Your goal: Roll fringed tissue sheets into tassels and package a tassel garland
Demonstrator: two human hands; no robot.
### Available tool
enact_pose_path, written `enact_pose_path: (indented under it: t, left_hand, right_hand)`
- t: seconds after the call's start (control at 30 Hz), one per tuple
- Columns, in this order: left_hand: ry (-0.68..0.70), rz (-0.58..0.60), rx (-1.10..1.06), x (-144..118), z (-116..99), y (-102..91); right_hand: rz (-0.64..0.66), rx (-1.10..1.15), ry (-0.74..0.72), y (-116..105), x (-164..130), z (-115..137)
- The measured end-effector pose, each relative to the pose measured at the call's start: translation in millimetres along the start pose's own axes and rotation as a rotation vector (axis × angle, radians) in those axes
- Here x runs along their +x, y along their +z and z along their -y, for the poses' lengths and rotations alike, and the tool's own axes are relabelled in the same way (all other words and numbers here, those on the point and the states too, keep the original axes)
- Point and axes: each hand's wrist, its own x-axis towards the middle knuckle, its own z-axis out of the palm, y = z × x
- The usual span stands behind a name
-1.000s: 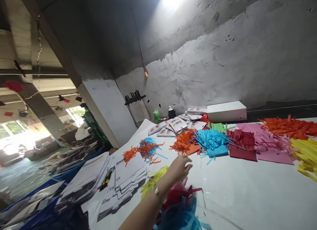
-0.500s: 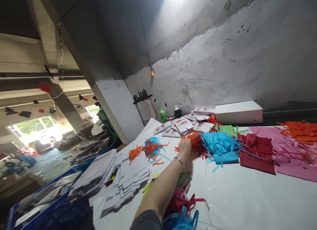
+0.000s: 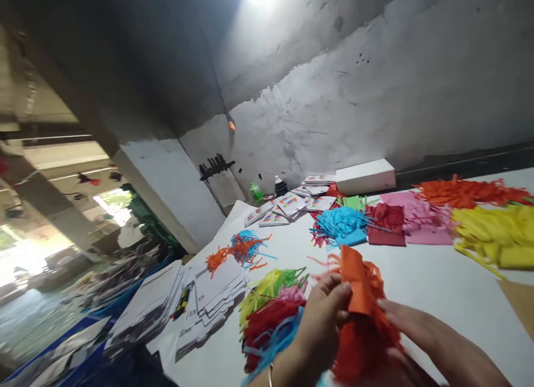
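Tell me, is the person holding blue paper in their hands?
No, both the left hand and the right hand hold orange fringed paper; the blue fringed paper lies farther off on the table.

A strong light enters from an opening at the top, above the far wall point(image 3: 334, 98), and burns out to pure white there. It spreads down the grey plaster and falls on the white table point(image 3: 438, 287), which looks bright and even. The upper left is dark, almost black. Far left, daylight from outside glares and washes out detail. The whole view is tilted and bent at the edges. The near hands and the left side are blurred by motion.
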Motion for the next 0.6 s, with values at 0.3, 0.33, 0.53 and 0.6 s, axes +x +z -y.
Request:
enact_pose_path:
  t: [0.3, 0.33, 0.53, 0.6]
  left_hand:
    - [0.075, 0.058, -0.087, -47, 95, 26.6]
    - [0.098, 0.063, -0.091, -49, 100, 28.8]
    - [0.119, 0.034, -0.085, -56, 110, 38.0]
    - [0.108, 0.054, -0.09, -56, 112, 36.7]
  right_hand:
    - [0.181, 0.266, 0.619, -20, -7, 30]
    - [0.18, 0.339, 0.738, -21, -7, 29]
    - [0.121, 0.453, 0.97, -19, -1, 26]
    - [0.133, 0.45, 0.978, -18, -2, 28]
